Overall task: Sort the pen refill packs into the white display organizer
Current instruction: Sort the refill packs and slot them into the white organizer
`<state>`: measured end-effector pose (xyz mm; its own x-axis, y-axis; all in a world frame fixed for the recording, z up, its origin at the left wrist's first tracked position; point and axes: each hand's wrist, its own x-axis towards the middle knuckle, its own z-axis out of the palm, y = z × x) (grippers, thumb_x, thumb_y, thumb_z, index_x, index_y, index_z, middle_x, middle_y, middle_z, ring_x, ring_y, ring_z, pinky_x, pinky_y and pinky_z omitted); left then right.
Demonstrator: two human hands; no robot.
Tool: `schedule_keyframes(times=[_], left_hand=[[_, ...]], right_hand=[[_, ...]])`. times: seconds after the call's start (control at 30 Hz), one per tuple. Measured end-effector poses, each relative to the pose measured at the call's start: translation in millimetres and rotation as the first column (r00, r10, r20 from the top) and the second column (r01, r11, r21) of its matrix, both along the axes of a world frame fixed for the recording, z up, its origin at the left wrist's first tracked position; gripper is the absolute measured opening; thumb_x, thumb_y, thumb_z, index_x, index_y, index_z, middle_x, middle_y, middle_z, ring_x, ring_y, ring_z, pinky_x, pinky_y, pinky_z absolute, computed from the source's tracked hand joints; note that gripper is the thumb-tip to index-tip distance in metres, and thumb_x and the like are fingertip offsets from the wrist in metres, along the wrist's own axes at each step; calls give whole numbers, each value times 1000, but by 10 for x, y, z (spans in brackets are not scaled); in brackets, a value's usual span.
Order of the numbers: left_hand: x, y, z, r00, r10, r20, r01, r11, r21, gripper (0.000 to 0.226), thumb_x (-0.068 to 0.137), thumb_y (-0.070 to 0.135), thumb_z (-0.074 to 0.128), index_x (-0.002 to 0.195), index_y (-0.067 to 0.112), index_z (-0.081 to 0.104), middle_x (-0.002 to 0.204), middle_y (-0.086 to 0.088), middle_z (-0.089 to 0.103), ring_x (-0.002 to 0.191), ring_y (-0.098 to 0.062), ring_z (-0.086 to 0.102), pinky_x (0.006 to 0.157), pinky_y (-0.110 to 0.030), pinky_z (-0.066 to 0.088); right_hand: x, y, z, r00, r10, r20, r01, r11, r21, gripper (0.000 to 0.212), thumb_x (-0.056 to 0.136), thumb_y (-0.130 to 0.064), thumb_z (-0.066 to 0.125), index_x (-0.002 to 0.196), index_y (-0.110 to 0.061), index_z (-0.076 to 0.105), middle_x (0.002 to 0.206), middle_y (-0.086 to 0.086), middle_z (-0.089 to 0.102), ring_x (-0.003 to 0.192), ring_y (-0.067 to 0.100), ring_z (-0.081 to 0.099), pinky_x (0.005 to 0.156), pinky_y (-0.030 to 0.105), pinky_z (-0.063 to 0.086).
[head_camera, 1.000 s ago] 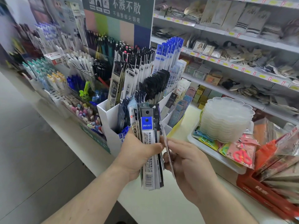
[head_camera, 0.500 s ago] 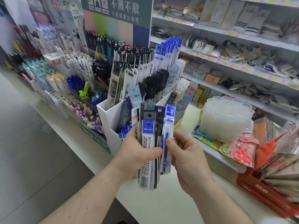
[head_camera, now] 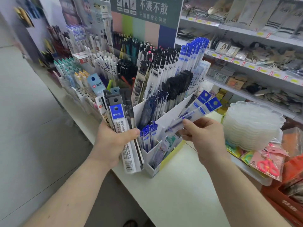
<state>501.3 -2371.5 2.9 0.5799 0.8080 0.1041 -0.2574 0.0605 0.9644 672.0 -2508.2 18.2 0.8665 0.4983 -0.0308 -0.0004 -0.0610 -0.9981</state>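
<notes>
Setting: a stationery shop, wall shelving (head_camera: 246, 36) of packaged goods behind, and a pale counter (head_camera: 180, 185) in front of me.

Item 1, white display organizer (head_camera: 170, 115): a stepped card stand on the counter, divided into compartments already holding upright refill packs, black-headed at the back, blue-headed in the low front cells.

Item 2, stack of clear trays (head_camera: 252, 125): to the right of the organizer, apart from it.

Item 3, bundle of refill packs (head_camera: 122, 128): mixed headers, fanned upright just left of the organizer. My left hand (head_camera: 113, 145) grips it round the lower half, thumb across the front pack.

Item 4, two blue-headed refill packs (head_camera: 196, 112): held slantwise above the organizer's front right cells, headers up and to the right. My right hand (head_camera: 203, 138) pinches them at the lower end between thumb and fingertips.

Handling, as I judge it: thin film sleeves round a slim refill, very light, slick, apt to bow and slide over one another. The best hold is on the stiff refill itself, or at the card header, steering the bottom edge into a cell.

Not legible: the pinched packs are motion-blurred, so I cannot be certain of their number or print. The cell bottoms are hidden by stock, so I cannot tell how much room remains. The bundle's rear packs are covered by the front ones.
</notes>
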Motion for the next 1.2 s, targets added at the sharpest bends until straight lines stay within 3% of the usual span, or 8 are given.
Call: schedule_keyframes(times=[0.13, 0.23, 0.43, 0.6, 0.77, 0.9, 1.0, 1.2], left_hand=[[-67, 19, -15, 1000, 15, -11, -15, 1000, 13, 37, 61, 0, 73, 97, 8, 67, 88, -5, 76, 86, -26, 74, 74, -41, 61], [-123, 18, -33, 1000, 0, -14, 0, 1000, 11, 37, 63, -1, 72, 98, 8, 66, 89, -5, 76, 87, -25, 74, 74, -39, 61], [-133, -51, -25, 1000, -15, -2, 15, 1000, 18, 33, 63, -3, 69, 94, 7, 65, 81, -1, 76, 78, -17, 74, 66, -28, 58], [-63, -111, -30, 998, -55, -3, 55, 998, 14, 28, 62, -3, 70, 87, 9, 68, 78, 0, 76, 74, -16, 74, 66, -28, 58], [57, -204, -63, 993, -116, -24, 116, 993, -8, 31, 57, 3, 80, 85, 16, 74, 83, -4, 76, 79, -19, 74, 70, -29, 58], [250, -367, -73, 991, -113, -65, 107, 990, -94, 54, 58, 11, 85, 107, 1, 67, 99, -15, 76, 93, -34, 73, 85, -52, 58], [413, -529, -60, 992, -85, -95, 70, 986, -152, 55, 60, 14, 85, 110, 2, 66, 99, -13, 76, 93, -33, 73, 87, -54, 58], [678, -736, -13, 969, -199, -148, 146, 940, -307, 74, 56, 34, 95, 115, 2, 63, 97, -12, 76, 91, -32, 73, 80, -46, 60]], right_hand=[[-57, 224, -211, 959, 185, 216, -128, 958, -255, 26, 78, -17, 76, 71, 4, 65, 59, 17, 60, 53, 14, 53, 58, 31, 42], [-10, 366, -313, 881, 402, 249, -251, 844, -473, 19, 81, -21, 79, 64, -19, 69, 58, -8, 60, 57, 13, 49, 60, 27, 39], [48, 602, -452, 675, 663, 324, -196, 584, -788, 36, 80, -39, 79, 55, -35, 53, 89, -10, 57, 114, 25, 42, 89, 35, 26], [40, 658, -561, 638, 726, 258, -78, 395, -915, 26, 77, -47, 76, 94, -28, 77, 106, 1, 52, 122, 32, 37, 94, 39, 29], [111, 504, -333, 690, 628, 359, -77, 558, -826, 23, 77, -33, 71, 100, -36, 75, 106, -2, 56, 111, 24, 44, 85, 35, 33], [-14, 118, 56, 940, 289, 182, -222, 923, -316, 20, 78, 6, 61, 82, -9, 73, 71, 1, 63, 65, 11, 52, 57, 22, 43], [-280, -235, 184, 922, 352, 161, -327, 931, -163, 17, 73, 16, 62, 76, 0, 62, 56, 0, 49, 54, 10, 42, 49, 22, 34], [-422, -525, 13, 926, 326, 192, -257, 915, -311, 33, 66, -21, 89, 81, -13, 60, 54, -8, 48, 52, 8, 40, 51, 27, 36]])
